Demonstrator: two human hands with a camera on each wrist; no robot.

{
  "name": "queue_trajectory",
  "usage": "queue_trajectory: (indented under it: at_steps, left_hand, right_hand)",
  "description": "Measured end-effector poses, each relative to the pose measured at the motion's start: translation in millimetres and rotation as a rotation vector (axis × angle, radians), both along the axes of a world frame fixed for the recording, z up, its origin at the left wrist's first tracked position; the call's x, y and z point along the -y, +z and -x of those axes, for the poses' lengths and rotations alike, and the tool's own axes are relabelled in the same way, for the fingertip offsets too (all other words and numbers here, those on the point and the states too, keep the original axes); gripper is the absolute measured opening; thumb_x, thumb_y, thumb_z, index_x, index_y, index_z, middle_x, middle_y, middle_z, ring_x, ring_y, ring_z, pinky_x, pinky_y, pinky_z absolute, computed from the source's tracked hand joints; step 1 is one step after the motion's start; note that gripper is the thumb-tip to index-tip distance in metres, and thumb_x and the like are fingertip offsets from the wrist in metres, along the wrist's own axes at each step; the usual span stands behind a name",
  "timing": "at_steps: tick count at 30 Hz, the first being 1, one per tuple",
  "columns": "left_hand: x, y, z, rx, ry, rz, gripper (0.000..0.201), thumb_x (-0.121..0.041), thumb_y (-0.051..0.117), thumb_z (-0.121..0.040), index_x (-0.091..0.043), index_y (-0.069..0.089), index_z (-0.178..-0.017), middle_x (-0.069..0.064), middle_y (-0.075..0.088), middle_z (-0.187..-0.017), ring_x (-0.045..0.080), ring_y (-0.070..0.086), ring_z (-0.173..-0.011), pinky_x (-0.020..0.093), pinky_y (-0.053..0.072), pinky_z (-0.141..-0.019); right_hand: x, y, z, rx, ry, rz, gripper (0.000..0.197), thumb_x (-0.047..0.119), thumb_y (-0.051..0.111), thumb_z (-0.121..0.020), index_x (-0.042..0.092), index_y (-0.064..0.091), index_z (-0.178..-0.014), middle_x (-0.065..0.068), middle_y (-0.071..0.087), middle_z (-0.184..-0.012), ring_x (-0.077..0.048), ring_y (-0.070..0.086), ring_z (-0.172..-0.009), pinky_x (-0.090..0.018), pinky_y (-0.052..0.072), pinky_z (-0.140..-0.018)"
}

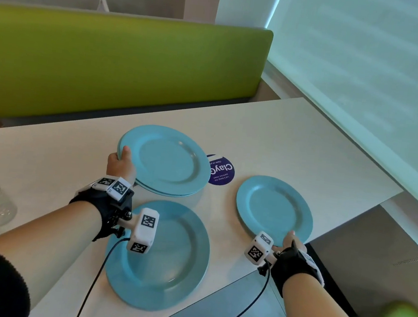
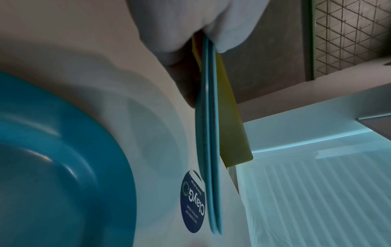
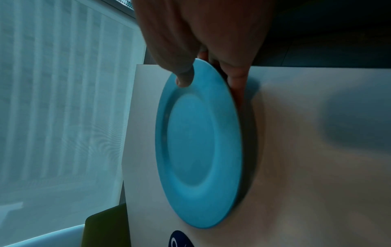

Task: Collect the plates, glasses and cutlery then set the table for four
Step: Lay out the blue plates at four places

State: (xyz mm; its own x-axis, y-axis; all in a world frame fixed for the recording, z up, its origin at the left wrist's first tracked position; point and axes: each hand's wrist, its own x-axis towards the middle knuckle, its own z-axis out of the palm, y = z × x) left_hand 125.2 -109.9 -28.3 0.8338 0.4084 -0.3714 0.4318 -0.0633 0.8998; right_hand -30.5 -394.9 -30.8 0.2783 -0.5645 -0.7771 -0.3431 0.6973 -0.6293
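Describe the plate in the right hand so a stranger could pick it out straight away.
Start at the white table and go to its corner nearest the window blind. The blue plate there lies right of the round purple sticker. Unlike the other plates, it is single and the right hand pinches its near rim.

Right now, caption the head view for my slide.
Left hand holds two stacked plates; right hand grips another plate.

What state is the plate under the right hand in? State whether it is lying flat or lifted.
Lifted at its near edge. The right wrist view shows fingers beneath the plate, thumb on its rim, and a shadowed gap above the table.
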Motion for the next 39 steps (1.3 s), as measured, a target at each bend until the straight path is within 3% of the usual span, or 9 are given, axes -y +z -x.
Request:
queue_trajectory:
  at_steps: [6,9,13,17,25,30,33,35,39]
  left_hand:
    - [4,1,2,-0.005,-0.026,0.003,0.051,-0.04,0.032,-0.099,-0.002,0.04,-0.132,0.023,0.051,-0.13,0.037,0.053,-0.116,0.04,0.044,-0.091]
    - [7,2,3,-0.007,-0.035,0.003,0.05,-0.04,0.032,-0.1,-0.003,0.04,-0.133,0.022,0.051,-0.131,0.037,0.053,-0.116,0.037,0.044,-0.084]
    - [12,5,4,-0.011,-0.053,-0.009,0.051,-0.039,0.03,-0.1,-0.002,0.039,-0.134,0.021,0.05,-0.133,0.037,0.051,-0.118,0.032,0.036,-0.076]
    - [15,4,3,-0.004,-0.064,-0.01,0.051,-0.04,0.031,-0.1,-0.002,0.039,-0.133,0.022,0.05,-0.131,0.038,0.052,-0.116,0.034,0.04,-0.078]
    - [23,3,1,0.004,-0.059,0.022,0.05,-0.04,0.034,-0.099,-0.003,0.041,-0.132,0.022,0.051,-0.13,0.038,0.053,-0.115,0.036,0.044,-0.079]
    - [24,3,3,0.011,-0.044,0.032,0.051,-0.043,0.034,-0.098,-0.004,0.043,-0.13,0.022,0.053,-0.126,0.039,0.054,-0.112,0.046,0.048,-0.094]
    - [22,2,5,0.016,-0.042,0.029,0.051,-0.043,0.034,-0.098,-0.003,0.043,-0.13,0.02,0.054,-0.125,0.038,0.054,-0.112,0.044,0.047,-0.095]
    - [20,4,7,0.012,-0.046,0.039,0.052,-0.043,0.034,-0.098,-0.004,0.043,-0.131,0.019,0.054,-0.125,0.038,0.054,-0.113,0.044,0.046,-0.096]
    - [9,4,7,0.012,-0.055,0.071,0.054,-0.047,0.035,-0.096,-0.006,0.045,-0.128,0.019,0.055,-0.124,0.038,0.056,-0.11,0.05,0.047,-0.097]
  right_hand:
    - [8,-8,-5,-0.136,0.114,0.095,0.049,0.032,0.047,-0.099,0.006,0.038,-0.139,-0.023,0.054,-0.128,-0.037,0.067,-0.084,-0.031,0.038,-0.02]
    - [9,-9,-5,-0.151,0.151,0.128,0.047,0.032,0.051,-0.096,0.009,0.042,-0.136,-0.026,0.06,-0.114,-0.029,0.062,-0.036,-0.033,0.042,-0.024]
    - [12,-13,-6,-0.179,0.175,0.118,0.047,0.031,0.053,-0.095,0.011,0.041,-0.135,-0.025,0.063,-0.11,-0.032,0.064,-0.071,-0.038,0.047,-0.031]
    - [16,-14,-6,-0.177,0.221,0.149,0.036,0.021,0.051,-0.096,0.01,0.045,-0.129,-0.013,0.053,-0.072,-0.026,0.056,-0.057,-0.03,0.043,-0.027]
    - [18,-19,-10,-0.173,0.224,0.118,0.015,0.016,0.048,-0.091,0.011,0.047,-0.105,-0.011,0.052,-0.066,-0.026,0.059,-0.057,-0.034,0.051,-0.04]
    - [22,-20,-12,-0.275,0.34,0.232,0.013,0.018,0.046,-0.087,0.006,0.051,-0.089,-0.005,0.042,-0.033,-0.02,0.046,-0.047,-0.028,0.039,-0.052]
    - [22,-13,-12,-0.218,0.407,0.223,0.022,0.014,0.04,-0.095,0.013,0.04,-0.073,-0.007,0.049,-0.061,-0.019,0.041,-0.057,-0.03,0.04,-0.04]
    - [19,-15,-19,-0.307,0.488,0.317,0.013,0.014,0.044,-0.091,0.011,0.045,-0.078,-0.006,0.047,-0.082,-0.019,0.045,-0.068,-0.027,0.045,-0.039]
    - [0,-9,-39,-0.435,0.449,0.532,0.05,0.024,0.047,-0.083,0.001,0.046,-0.128,-0.019,0.05,-0.128,-0.034,0.051,-0.112,-0.036,0.038,-0.086]
